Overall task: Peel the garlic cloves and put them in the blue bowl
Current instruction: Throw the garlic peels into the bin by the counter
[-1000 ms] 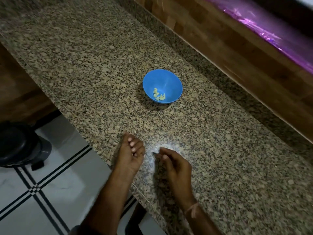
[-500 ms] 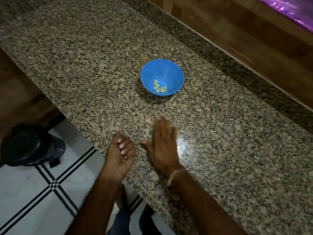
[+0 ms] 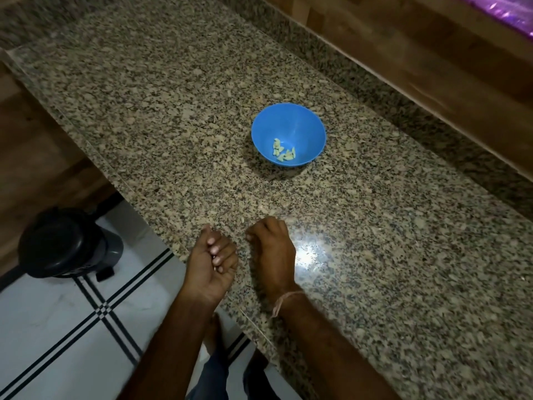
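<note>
The peeled garlic cloves [image 3: 284, 151], pale yellow and small, lie in a loose cluster at the bottom of the blue bowl [image 3: 291, 122]. The bowl stands upright on the speckled granite counter [image 3: 161, 105], towards its far side and well apart from both hands. Near the counter's front edge, the right hand [image 3: 272, 251] rests knuckles-up on the stone, its fingers bent under so the tips are hidden; I cannot tell whether it grips anything. A thin thread band [image 3: 285, 301] circles its wrist. Just to its left, the left hand [image 3: 212, 261] sits at the very edge of the counter, turned palm-up, with the fingers folded tightly into the palm and the nails showing; whether something is enclosed in that fist cannot be told. The two hands are close but apart. A bright glare spot [image 3: 310, 252] shines on the granite just right of the right hand. Along the far right runs a wooden wall [image 3: 432, 62], with a strip of purple film [image 3: 507, 10] at the top corner. Below the counter on the left, a black bin [image 3: 62, 241] stands on the white tiled floor [image 3: 52, 321] crossed by dark lines, and a blue trouser leg [image 3: 213, 376] shows near the bottom.
</note>
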